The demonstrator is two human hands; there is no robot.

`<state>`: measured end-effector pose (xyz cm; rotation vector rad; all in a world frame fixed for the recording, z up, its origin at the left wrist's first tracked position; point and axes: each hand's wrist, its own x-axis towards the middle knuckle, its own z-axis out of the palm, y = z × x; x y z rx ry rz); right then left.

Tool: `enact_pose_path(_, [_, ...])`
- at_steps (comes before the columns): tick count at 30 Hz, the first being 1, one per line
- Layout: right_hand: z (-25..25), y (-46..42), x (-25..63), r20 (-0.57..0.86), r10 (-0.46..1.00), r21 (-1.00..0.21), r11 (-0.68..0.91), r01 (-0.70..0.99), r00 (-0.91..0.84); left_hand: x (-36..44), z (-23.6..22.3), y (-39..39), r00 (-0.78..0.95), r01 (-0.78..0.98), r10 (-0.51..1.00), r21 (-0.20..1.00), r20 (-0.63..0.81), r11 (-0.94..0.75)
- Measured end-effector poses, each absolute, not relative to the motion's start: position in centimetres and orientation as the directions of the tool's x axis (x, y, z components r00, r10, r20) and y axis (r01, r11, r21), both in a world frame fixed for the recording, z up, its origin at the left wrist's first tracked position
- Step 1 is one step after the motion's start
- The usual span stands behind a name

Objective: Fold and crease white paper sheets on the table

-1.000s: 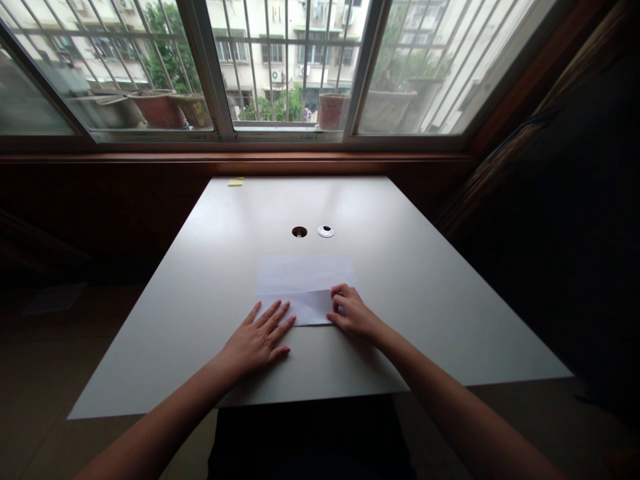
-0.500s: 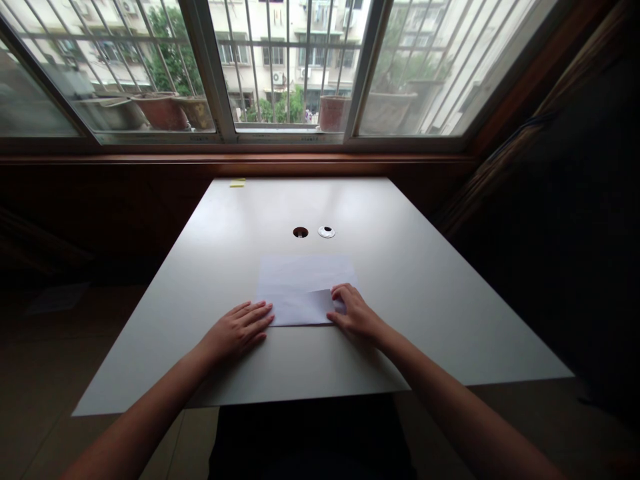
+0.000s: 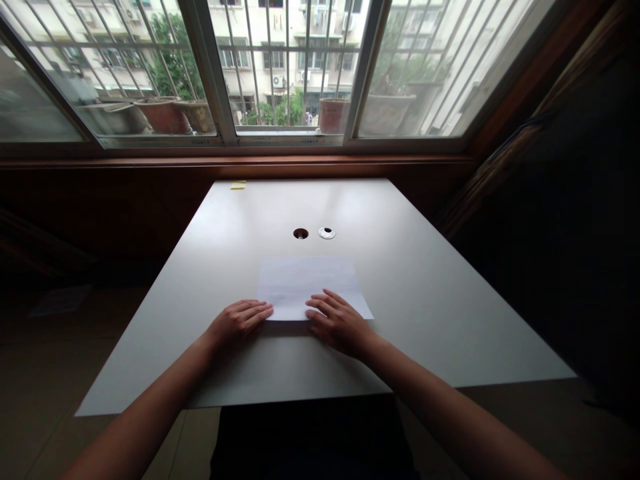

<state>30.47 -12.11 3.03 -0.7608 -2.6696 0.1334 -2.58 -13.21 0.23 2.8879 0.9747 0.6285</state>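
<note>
A white sheet of paper (image 3: 310, 277) lies on the white table in front of me. Its near edge looks slightly raised, with a shadow beneath it. My left hand (image 3: 240, 320) is at the near left corner, fingers pressed together over the paper and closed on it; its thumb is hidden. Over the near edge, right of the middle, my right hand (image 3: 337, 323) has its fingers apart, their tips on or just above the sheet. The near right corner of the paper sticks out past the right wrist.
Beyond the paper, the table (image 3: 425, 300) has a round cable hole (image 3: 301, 234) and, beside it, a white ring-shaped cover (image 3: 327, 233). A yellow sticky note (image 3: 239, 185) is at the far left corner. Behind stands a barred window with flower pots (image 3: 163, 115). Another sheet (image 3: 61, 300) is on the floor.
My right hand has let go of the near right corner, which had been folded up, and moved left along the near edge. The paper's right part now lies flatter. My left hand stays at its corner.
</note>
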Motion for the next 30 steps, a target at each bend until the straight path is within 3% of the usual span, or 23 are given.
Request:
enact_pose_path(8, [2.1, -11.7, 29.5, 0.296, 0.553, -0.068, 0.825, 0.560, -0.779, -3.1, -0.3, -12.9, 0.669, 0.587, 0.651, 0.281, 0.360, -0.759])
enact_pose_path(14, [2.8, -11.5, 29.5, 0.328, 0.590, -0.139, 0.803, 0.580, -0.738, -3.3, -0.3, -12.6, 0.598, 0.531, 0.685, 0.435, 0.417, -0.728])
enact_pose_path(17, [4.5, -11.2, 29.6, 0.356, 0.653, -0.263, 0.756, 0.599, -0.668, -3.4, -0.1, -12.5, 0.411, 0.545, 0.772, 0.548, 0.485, -0.634])
enact_pose_path(22, [9.0, -11.0, 30.0, 0.371, 0.836, -0.692, 0.539, 0.480, -0.404, -3.6, -0.4, -11.9, 0.015, 0.348, 0.882, 0.825, 0.471, -0.446])
enact_pose_path(26, [11.4, -10.4, 30.6, 0.203, 0.954, -0.943, 0.251, 0.217, -0.221, -3.6, -0.4, -11.5, -0.103, 0.167, 0.924, 0.922, 0.369, -0.350])
enact_pose_path(30, [12.0, -9.7, 31.0, -0.033, 0.979, -0.994, -0.052, -0.092, -0.203, -3.1, 0.0, -11.6, -0.087, -0.088, 0.972, 0.970, 0.218, -0.226])
